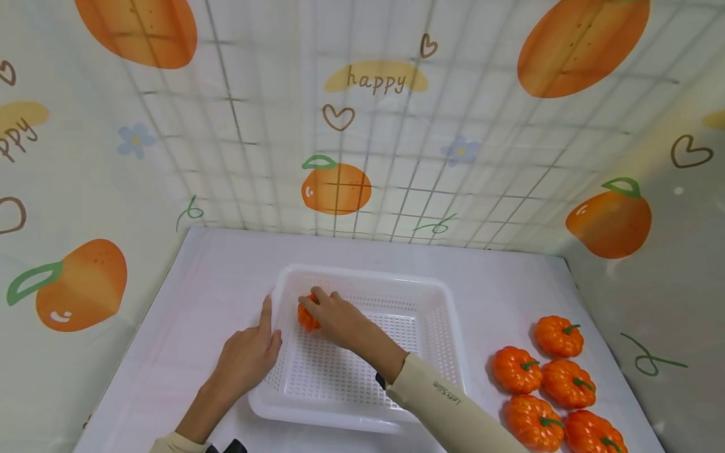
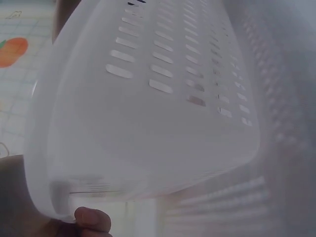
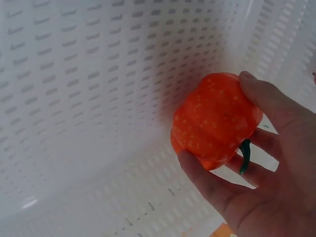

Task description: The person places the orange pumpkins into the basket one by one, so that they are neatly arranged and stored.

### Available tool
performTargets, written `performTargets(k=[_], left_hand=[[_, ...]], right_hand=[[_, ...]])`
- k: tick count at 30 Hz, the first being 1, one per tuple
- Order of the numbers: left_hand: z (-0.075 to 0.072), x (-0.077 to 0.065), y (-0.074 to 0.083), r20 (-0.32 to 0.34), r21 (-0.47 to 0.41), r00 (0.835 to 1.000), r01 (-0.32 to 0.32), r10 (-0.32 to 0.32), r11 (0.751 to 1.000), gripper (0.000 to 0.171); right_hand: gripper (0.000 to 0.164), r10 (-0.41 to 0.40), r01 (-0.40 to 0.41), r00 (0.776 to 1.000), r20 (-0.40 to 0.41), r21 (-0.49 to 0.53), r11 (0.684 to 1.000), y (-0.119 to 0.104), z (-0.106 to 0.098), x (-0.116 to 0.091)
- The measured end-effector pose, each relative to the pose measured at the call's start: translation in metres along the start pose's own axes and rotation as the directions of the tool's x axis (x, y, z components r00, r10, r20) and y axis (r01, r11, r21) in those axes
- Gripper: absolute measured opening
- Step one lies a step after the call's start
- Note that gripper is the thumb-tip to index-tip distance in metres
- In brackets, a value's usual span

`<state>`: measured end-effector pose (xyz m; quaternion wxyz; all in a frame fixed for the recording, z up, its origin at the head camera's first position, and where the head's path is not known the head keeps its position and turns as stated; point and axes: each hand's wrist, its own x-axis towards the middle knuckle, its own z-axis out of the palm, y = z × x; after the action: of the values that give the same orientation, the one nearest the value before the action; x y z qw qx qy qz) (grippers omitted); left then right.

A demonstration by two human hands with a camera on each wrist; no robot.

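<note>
A white perforated plastic basket [image 1: 362, 412] stands on the table. Inside it, at the far left corner, my right hand [image 1: 340, 321] holds a small orange toy pumpkin [image 3: 217, 116]. In the right wrist view the thumb and fingers of the right hand [image 3: 276, 197] curl round the pumpkin, its green stem towards the palm. My left hand [image 1: 249, 355] grips the basket's left rim, index finger stretched out along it. Curled fingertips [image 2: 93, 219] show under the rim in the left wrist view; most of that hand is hidden there.
Several more orange pumpkins [image 1: 568, 384] with green stems sit grouped on the white table [image 1: 226, 270], right of the basket. A fruit-printed curtain [image 1: 391, 138] hangs behind the table and along both sides, with a wire grid showing through at the back.
</note>
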<state>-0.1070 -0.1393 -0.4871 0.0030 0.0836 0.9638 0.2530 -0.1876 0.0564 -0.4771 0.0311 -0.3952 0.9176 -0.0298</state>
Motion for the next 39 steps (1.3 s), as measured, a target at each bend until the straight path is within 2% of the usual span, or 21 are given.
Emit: performTargets(k=[7,11,19,27,33,39], left_hand=[[0.002,0.000,-0.002,-0.008,0.020,1.000,-0.005,0.005,1.000,0.069],[0.002,0.000,-0.001,-0.008,0.016,1.000,-0.011,0.011,1.000,0.068],[0.003,-0.001,0.000,-0.007,0.002,1.000,-0.009,0.009,1.000,0.068],[0.003,-0.001,0.001,0.056,-0.119,0.998,0.049,-0.043,0.992,0.070],[0.006,0.000,-0.001,0.078,-0.187,0.995,0.072,-0.058,0.980,0.071],[0.006,0.001,-0.001,0.092,-0.242,0.994,0.081,-0.060,0.967,0.072]], right_hand=[[0.062,-0.012,0.012,1.000,-0.006,-0.023,1.000,-0.002,0.007,-0.003],[0.062,-0.036,0.035,0.999,-0.034,-0.037,0.999,-0.001,0.007,-0.004],[0.066,-0.042,0.039,0.998,-0.039,-0.056,0.998,-0.002,0.006,-0.006],[0.071,-0.005,0.003,1.000,-0.017,-0.063,0.998,0.000,-0.012,-0.011],[0.072,0.028,-0.030,0.997,-0.066,-0.019,0.999,0.006,-0.026,-0.022],[0.070,0.084,-0.078,0.991,-0.109,0.056,0.995,0.021,-0.039,-0.042]])
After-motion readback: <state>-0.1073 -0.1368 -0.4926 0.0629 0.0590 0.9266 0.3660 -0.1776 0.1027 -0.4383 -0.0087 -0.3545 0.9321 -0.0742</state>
